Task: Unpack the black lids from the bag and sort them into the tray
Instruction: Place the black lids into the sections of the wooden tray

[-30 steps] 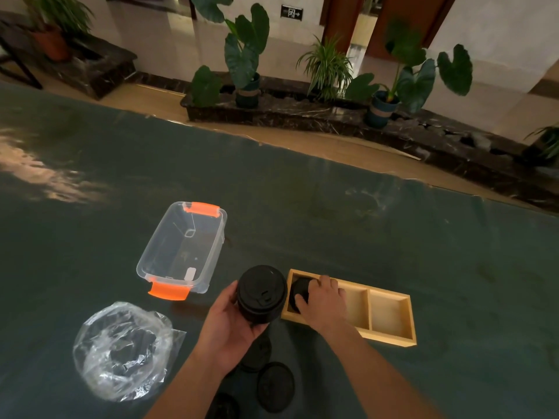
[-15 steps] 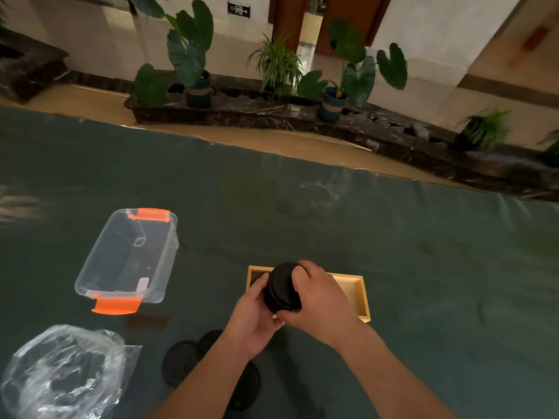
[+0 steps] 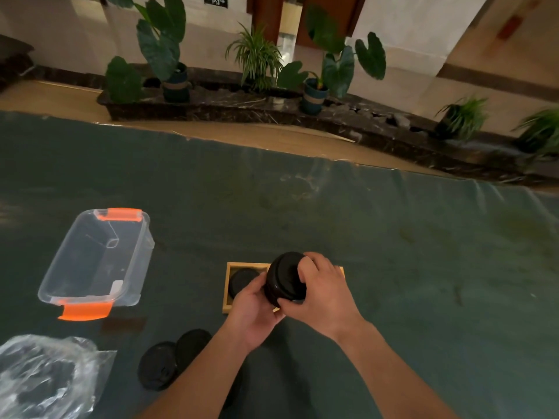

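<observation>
Both hands grip a stack of lids [image 3: 286, 279] above the tray [image 3: 226, 294]: left hand [image 3: 253, 309] cupping beneath, right hand [image 3: 322, 293] fingers curled over. One lid [image 3: 242, 281] lies in the tray's left compartment; the bag [image 3: 45, 376] sits near left.

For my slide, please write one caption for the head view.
Both hands hold a lid stack over the tray; one lid lies inside.

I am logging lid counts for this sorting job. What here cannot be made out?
Head view:
- Light wooden compartment tray: middle and right sections hidden by both hands.
- Stack of black round lids: count unreadable, fingers cover it.
- Crumpled clear plastic bag: cut off by the frame edge, contents unclear.
</observation>
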Demonstrator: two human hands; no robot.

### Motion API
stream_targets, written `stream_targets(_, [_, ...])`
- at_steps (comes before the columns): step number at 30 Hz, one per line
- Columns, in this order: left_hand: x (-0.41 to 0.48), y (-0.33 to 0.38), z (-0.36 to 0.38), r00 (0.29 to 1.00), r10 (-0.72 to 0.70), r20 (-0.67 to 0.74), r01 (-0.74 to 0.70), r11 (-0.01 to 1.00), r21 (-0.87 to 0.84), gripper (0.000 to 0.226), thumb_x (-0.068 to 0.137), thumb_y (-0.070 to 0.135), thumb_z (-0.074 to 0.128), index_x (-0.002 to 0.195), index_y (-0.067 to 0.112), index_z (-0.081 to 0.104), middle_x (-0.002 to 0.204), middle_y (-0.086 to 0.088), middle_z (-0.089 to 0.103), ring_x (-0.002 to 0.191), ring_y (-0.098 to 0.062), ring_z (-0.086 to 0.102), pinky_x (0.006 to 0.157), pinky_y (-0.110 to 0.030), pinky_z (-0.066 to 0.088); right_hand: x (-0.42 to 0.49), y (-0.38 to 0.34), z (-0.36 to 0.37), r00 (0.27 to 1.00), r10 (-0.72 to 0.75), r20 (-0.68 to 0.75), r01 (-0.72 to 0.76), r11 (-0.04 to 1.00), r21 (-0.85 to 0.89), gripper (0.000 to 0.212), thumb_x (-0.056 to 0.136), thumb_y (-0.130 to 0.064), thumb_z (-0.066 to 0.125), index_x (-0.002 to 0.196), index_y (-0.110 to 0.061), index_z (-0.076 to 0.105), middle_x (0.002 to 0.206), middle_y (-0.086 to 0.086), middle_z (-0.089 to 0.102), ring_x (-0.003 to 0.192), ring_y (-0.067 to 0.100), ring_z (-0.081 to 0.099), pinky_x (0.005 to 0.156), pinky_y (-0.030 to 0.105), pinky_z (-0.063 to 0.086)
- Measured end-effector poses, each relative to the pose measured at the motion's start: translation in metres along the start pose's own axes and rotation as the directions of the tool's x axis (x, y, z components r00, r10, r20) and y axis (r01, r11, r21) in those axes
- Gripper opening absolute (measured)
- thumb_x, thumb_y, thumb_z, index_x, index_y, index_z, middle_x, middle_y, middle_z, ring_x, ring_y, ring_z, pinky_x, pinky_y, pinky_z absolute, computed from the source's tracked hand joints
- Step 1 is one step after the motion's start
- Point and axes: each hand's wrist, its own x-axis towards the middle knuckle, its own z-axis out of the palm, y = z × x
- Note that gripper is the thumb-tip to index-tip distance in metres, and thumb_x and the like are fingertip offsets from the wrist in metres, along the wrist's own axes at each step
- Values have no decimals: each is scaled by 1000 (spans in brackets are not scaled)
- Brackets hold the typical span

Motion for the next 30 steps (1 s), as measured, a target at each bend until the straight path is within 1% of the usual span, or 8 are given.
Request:
stream_targets(6, [-1, 12, -20, 994, 51, -91, -60, 993, -97, 42, 106, 36, 44, 131, 11, 68, 132, -15, 71, 122, -32, 67, 91, -44, 53, 17, 19, 3, 967, 188, -174, -152, 968, 202, 53, 61, -58, 73, 79, -29, 32, 94, -6, 50, 81, 21, 51, 71, 38, 49])
stream_targets(8, [-6, 23, -34, 988, 78, -135, -97, 986, -136, 43, 106, 37, 44, 136, 12, 62, 133, -16, 71, 126, -34, 63, 88, -44, 54, 25, 30, 16, 963, 253, -97, -238, 961, 138, 51, 64, -58, 73, 83, -24, 40, 94, -3, 52, 83, 24, 53, 74, 40, 51])
stream_targets(10, [-11, 33, -48, 978, 111, -175, -139, 977, -160, 41, 106, 37, 44, 133, 13, 63, 132, -15, 72, 123, -33, 63, 83, -45, 55, 30, 37, 37, 946, 319, 63, -321, 947, 29, 54, 68, -58, 74, 99, -19, 51, 104, 2, 57, 93, 27, 58, 83, 40, 54])
stream_targets(12, [-16, 40, -60, 969, 141, -201, -177, 968, -178, 39, 106, 36, 45, 130, 13, 65, 129, -14, 73, 120, -33, 65, 80, -45, 56, 34, 38, 64, 911, 356, 209, -346, 934, -84, 67, 71, -60, 70, 120, -19, 52, 116, 5, 58, 105, 27, 59, 92, 40, 54])
stream_targets(14, [-20, 46, -68, 963, 162, -215, -204, 961, -188, 38, 106, 37, 45, 129, 14, 65, 127, -14, 74, 116, -31, 67, 78, -43, 56, 38, 37, 88, 888, 365, 282, -334, 930, -152, 74, 72, -64, 66, 129, -20, 49, 122, 7, 59, 112, 29, 57, 99, 42, 50])
stream_targets(19, [-25, 55, -75, 955, 197, -221, -239, 954, -180, 42, 105, 38, 45, 133, 13, 63, 128, -15, 73, 107, -29, 74, 77, -41, 58, 49, 38, 124, 865, 398, 306, -304, 900, -311, 78, 71, -65, 65, 132, -19, 51, 131, 11, 59, 126, 35, 46, 106, 47, 43])
stream_targets(25, [-22, 54, -67, 962, 195, -193, -232, 953, -194, 45, 106, 39, 44, 135, 11, 63, 132, -15, 71, 115, -29, 72, 87, -43, 56, 48, 38, 141, 863, 429, 268, -325, 877, -354, 71, 72, -62, 71, 126, -19, 55, 129, 9, 59, 123, 32, 46, 102, 45, 45])
stream_targets(30, [-19, 49, -58, 969, 193, -157, -222, 955, -197, 44, 106, 39, 43, 134, 12, 65, 133, -15, 71, 116, -29, 72, 79, -40, 64, 47, 39, 144, 871, 432, 236, -329, 868, -373, 70, 71, -64, 70, 123, -20, 56, 125, 9, 60, 120, 31, 49, 97, 44, 48])
